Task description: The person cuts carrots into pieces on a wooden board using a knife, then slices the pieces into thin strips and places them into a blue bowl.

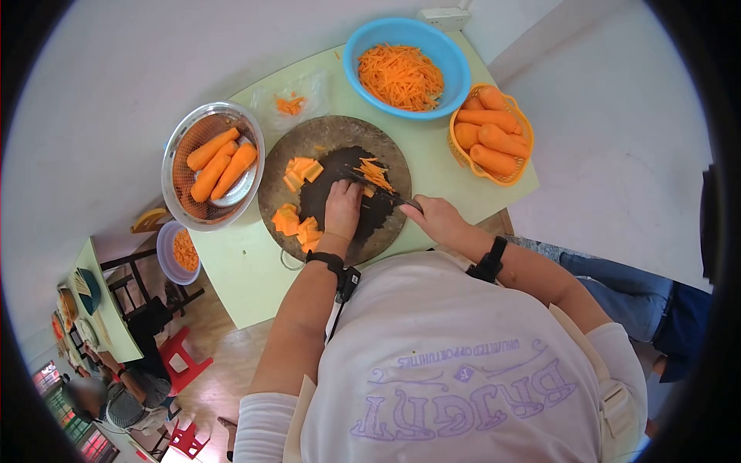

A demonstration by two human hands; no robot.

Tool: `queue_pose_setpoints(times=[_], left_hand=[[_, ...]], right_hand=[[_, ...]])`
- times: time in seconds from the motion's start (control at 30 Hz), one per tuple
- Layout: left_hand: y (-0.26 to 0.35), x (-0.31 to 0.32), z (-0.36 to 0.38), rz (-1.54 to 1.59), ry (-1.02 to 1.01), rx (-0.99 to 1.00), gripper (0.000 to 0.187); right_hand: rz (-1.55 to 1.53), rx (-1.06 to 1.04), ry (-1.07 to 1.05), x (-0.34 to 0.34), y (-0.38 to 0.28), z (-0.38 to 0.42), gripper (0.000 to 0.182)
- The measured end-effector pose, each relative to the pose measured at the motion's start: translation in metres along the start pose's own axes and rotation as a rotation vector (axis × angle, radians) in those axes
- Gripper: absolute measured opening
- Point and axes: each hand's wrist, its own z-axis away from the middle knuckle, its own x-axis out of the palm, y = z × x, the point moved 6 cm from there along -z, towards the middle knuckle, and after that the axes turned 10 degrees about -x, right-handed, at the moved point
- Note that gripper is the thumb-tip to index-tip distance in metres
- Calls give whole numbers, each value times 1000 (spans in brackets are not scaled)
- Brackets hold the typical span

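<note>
My right hand grips the handle of a kitchen knife, its dark blade reaching left across the round chopping board. Beside the blade, my left hand is closed with fingertips bent down onto carrot slices, mostly hidden by the fingers and knife. Thin carrot shreds lie just past the blade. Stacks of flat carrot slices rest on the board's left side, with more carrot slices nearer my left wrist.
A metal bowl of whole carrots stands left, a blue basin of shreds behind, and a yellow basket of carrots right. A plastic bag with carrot bits lies behind the board. Another person sits lower left.
</note>
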Motion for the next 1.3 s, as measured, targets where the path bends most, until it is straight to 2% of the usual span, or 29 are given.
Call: queue_pose_setpoints(times=[0.43,0.53,1.3], left_hand=[[-2,1,1,21,5,8,8],[0,-2,0,40,-9,14,8],[-2,1,2,9,-24,-7,8]], right_hand=[[53,46,2,7,7,-4,55],[-86,44,26,7,11,-4,55],[38,47,-12,10,0,-7,58]])
